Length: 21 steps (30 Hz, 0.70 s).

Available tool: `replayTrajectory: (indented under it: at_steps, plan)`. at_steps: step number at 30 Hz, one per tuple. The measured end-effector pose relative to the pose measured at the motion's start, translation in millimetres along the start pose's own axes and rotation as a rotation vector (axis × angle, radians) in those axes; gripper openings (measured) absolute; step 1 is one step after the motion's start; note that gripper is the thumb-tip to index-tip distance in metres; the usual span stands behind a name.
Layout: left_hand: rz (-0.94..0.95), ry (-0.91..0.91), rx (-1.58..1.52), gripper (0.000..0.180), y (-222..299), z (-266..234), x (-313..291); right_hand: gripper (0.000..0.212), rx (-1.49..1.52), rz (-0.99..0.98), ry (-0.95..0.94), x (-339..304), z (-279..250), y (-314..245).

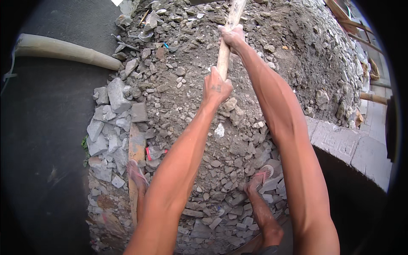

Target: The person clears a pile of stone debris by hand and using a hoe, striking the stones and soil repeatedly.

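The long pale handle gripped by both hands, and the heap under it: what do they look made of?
The long pale handle looks like bare, unpainted wood: tan, matte, faintly grained. The left hand and right hand both wrap it. The grey-brown rubble heap seems to be broken concrete or stone mixed with loose earth: angular grey chunks, dusty soil.

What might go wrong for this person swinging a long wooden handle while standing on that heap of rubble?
Both feet wear only open sandals, the left foot on a plank and the right foot on loose stones, so a slip or stubbed toe seems likely. Bare hands, left hand and right hand, grip the wooden handle; blisters or splinters are possible.
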<state>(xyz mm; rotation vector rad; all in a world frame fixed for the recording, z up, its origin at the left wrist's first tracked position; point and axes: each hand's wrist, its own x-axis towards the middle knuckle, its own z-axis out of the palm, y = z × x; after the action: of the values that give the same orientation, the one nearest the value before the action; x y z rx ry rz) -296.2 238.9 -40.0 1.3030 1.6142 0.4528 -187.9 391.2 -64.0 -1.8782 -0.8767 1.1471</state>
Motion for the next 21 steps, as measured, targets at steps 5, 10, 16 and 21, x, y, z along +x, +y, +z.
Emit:
replayTrajectory:
  at_steps: [5, 10, 16, 21]
  plan:
    - [-0.301, -0.237, -0.041, 0.042, -51.2, 21.8, -9.0, 0.075, -0.18, 0.163, 0.065, -18.1, 20.4, 78.1]
    - [-0.283, -0.237, 0.005, 0.043, -93.6, 62.3, -95.7, 0.062, -0.107, 0.201, 0.088, -101.8, -23.4, 139.3]
    - [-0.324, -0.238, -0.283, 0.041, -87.2, 107.2, -219.5, 0.036, -0.5, 0.22, 0.099, -207.1, -77.8, 165.2]
    - [-0.643, -0.344, -0.323, 0.036, -119.0, 77.6, -308.5, 0.035, -0.69, 0.249, -0.092, -298.4, -52.4, 165.4]
